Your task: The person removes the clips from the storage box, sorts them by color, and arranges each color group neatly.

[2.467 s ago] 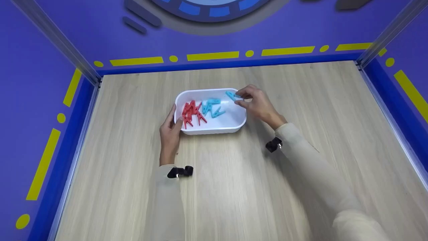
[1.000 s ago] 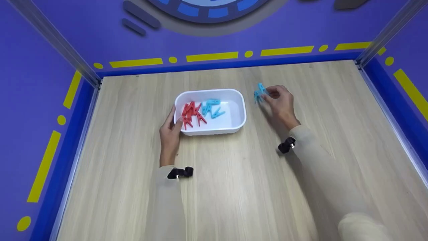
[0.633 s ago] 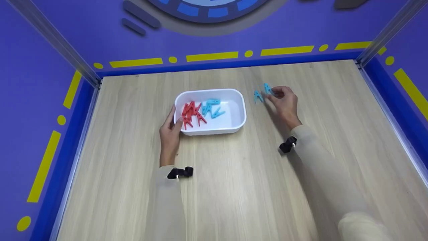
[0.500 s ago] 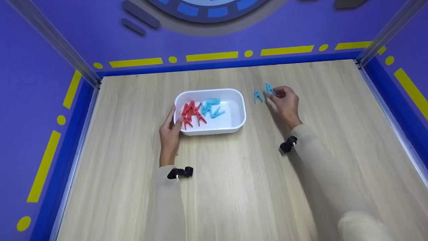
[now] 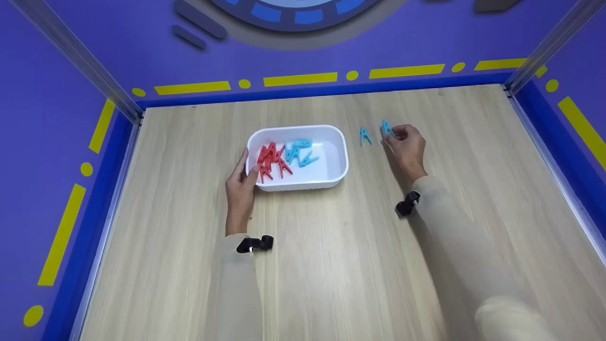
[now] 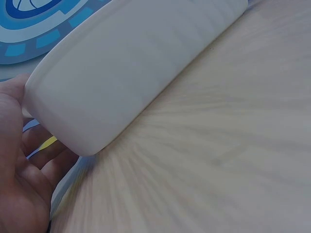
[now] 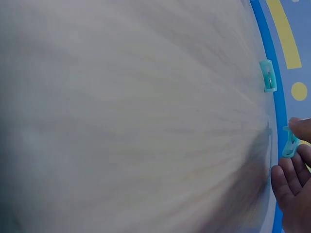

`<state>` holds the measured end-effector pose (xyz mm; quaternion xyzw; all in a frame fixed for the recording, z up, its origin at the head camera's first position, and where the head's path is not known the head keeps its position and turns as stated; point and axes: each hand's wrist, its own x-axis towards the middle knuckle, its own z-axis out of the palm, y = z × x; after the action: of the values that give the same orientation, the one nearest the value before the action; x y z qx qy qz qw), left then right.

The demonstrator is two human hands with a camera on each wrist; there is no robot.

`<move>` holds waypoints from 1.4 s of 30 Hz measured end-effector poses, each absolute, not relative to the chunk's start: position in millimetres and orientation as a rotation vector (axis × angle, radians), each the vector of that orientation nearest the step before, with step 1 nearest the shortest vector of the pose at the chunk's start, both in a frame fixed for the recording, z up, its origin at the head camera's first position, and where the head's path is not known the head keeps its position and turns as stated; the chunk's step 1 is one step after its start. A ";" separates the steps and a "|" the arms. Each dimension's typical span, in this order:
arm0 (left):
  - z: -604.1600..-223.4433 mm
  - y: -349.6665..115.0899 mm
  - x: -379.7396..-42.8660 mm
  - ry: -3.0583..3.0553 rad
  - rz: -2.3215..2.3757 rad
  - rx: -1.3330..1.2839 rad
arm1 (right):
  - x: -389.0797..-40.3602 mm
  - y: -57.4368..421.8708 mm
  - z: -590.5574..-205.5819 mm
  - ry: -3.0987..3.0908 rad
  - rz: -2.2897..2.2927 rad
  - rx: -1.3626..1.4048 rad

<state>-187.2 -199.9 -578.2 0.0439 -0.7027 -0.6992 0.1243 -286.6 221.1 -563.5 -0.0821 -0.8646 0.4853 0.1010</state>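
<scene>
My left hand (image 5: 241, 189) grips the left end of a white plastic box (image 5: 326, 181), thumb over the rim and fingers along the outside. In the left wrist view, those fingers (image 6: 58, 167) lie against the box's outer wall. Inside the box, red clothespins (image 5: 271, 156) heap at the left, and several blue clothespins (image 5: 294, 152) lie at the middle. To the right of the box, my right hand (image 5: 408, 147) pinches a blue clothespin (image 5: 387, 126) between thumb and fingers, just over the table. Another blue clothespin (image 5: 364, 136) rests on the table between box and hand.
A light wood-grain table (image 5: 322, 265) carries the box. Blue-purple panels (image 5: 303, 61) with yellow marks stand along its back and both sides. Metal posts (image 5: 532, 61) rise at the back corners. Small black cameras (image 5: 408, 203) sit on both wrists.
My right hand has moved from the box's right end out to the right, carrying the blue clothespin, and lately slightly farther right past the one on the table. My left hand stays on the box.
</scene>
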 end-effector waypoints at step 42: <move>-578.4 -199.8 -186.7 -2.086 -2.015 0.133 | -287.1 217.8 -566.3 -2.671 1.418 -0.312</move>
<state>-186.7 -199.8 -578.4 0.0454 -0.7134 -0.6890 0.1191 -287.1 217.8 -566.3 -0.1026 -0.8775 0.4658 0.0510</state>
